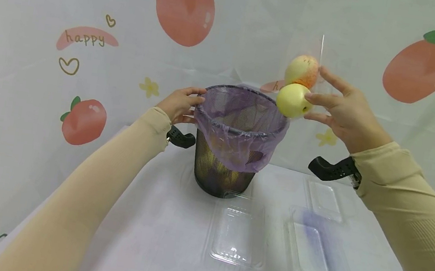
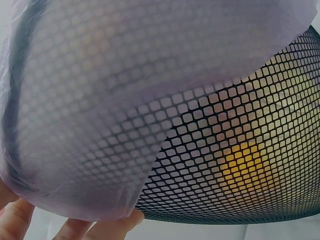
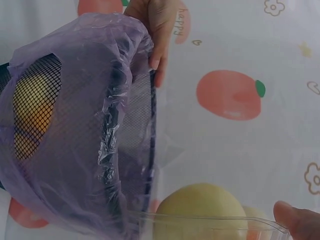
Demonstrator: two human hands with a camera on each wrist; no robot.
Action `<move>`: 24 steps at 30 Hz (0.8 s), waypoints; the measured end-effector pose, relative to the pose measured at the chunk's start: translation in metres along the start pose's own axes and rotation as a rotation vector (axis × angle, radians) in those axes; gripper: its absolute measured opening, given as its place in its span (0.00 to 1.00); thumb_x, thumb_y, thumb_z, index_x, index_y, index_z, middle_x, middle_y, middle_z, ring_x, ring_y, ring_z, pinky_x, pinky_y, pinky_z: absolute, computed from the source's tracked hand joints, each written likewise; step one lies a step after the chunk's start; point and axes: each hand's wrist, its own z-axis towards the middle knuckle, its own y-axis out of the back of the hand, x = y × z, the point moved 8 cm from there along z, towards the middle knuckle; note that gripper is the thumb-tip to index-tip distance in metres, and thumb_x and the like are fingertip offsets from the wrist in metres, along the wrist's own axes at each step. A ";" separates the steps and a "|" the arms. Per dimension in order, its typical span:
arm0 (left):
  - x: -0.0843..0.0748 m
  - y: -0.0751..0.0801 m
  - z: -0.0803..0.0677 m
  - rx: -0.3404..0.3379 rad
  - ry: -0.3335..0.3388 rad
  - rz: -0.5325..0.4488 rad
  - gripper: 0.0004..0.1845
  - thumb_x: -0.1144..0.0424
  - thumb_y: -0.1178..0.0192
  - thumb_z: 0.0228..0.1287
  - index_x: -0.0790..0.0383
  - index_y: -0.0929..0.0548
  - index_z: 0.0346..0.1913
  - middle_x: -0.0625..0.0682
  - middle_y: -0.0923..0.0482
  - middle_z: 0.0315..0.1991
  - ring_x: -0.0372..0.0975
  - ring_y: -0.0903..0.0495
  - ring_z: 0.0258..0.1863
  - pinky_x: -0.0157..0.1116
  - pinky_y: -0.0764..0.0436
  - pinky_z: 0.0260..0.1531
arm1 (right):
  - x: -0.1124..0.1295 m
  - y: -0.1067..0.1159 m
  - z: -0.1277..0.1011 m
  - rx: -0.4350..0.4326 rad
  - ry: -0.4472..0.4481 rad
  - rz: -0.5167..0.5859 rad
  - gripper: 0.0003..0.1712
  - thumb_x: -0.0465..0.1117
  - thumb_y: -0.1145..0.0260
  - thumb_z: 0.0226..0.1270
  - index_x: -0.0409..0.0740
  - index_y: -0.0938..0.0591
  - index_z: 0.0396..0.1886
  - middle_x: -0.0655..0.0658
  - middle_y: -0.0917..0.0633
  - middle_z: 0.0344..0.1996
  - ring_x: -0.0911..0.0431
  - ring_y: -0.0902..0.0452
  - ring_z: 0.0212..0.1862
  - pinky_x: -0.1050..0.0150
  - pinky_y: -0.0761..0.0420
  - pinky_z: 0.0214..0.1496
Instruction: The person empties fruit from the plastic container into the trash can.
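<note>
My left hand [image 1: 182, 104] touches the left side of a black mesh wastebasket [image 1: 216, 173], just below the rim. A purple plastic bag [image 1: 236, 148] lines the basket and folds over its rim. In the left wrist view, several fingertips [image 2: 115, 226] rest by the bag's edge. Up at the right of the rim, my right hand [image 1: 349, 110] grips a clear plastic container [image 3: 260, 225], tilted on its side. Inside the container are a yellow-green apple [image 1: 292, 100] and a yellow-red round fruit [image 1: 302, 71]. Yellow and orange fruit [image 2: 245, 165] shows through the mesh.
A clear plastic container [image 1: 238, 234] lies on the white table [image 1: 143, 237] before the basket. Another clear container [image 1: 312, 248] is to its right, with a clear piece [image 1: 324, 198] behind it. A white fruit-printed cloth [image 1: 258, 29] hangs behind.
</note>
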 end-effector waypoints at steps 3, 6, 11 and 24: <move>0.000 0.000 0.001 0.001 -0.001 -0.002 0.25 0.61 0.53 0.77 0.44 0.37 0.73 0.55 0.35 0.68 0.45 0.24 0.51 0.44 0.22 0.56 | -0.001 0.000 0.001 -0.018 -0.008 -0.014 0.46 0.27 0.32 0.60 0.68 0.36 0.72 0.50 0.61 0.77 0.49 0.43 0.73 0.60 0.16 0.46; 0.001 0.000 0.002 0.003 -0.002 -0.004 0.25 0.61 0.53 0.77 0.44 0.37 0.73 0.55 0.35 0.68 0.43 0.24 0.48 0.43 0.21 0.55 | -0.001 0.000 0.001 -0.030 -0.013 -0.024 0.46 0.27 0.32 0.60 0.68 0.35 0.71 0.48 0.60 0.77 0.48 0.41 0.72 0.59 0.17 0.48; 0.002 0.001 0.004 -0.002 -0.006 -0.006 0.25 0.61 0.53 0.77 0.44 0.37 0.73 0.56 0.35 0.67 0.43 0.24 0.46 0.43 0.21 0.54 | 0.001 0.001 0.004 -0.045 0.000 -0.014 0.47 0.26 0.31 0.58 0.69 0.33 0.70 0.47 0.53 0.76 0.51 0.31 0.62 0.59 0.16 0.45; 0.002 0.001 0.004 -0.006 -0.008 0.013 0.25 0.60 0.53 0.77 0.44 0.36 0.73 0.56 0.35 0.67 0.43 0.23 0.47 0.42 0.21 0.53 | 0.010 0.013 0.003 -0.013 0.059 0.218 0.44 0.26 0.36 0.64 0.74 0.34 0.69 0.69 0.65 0.74 0.59 0.61 0.77 0.56 0.14 0.43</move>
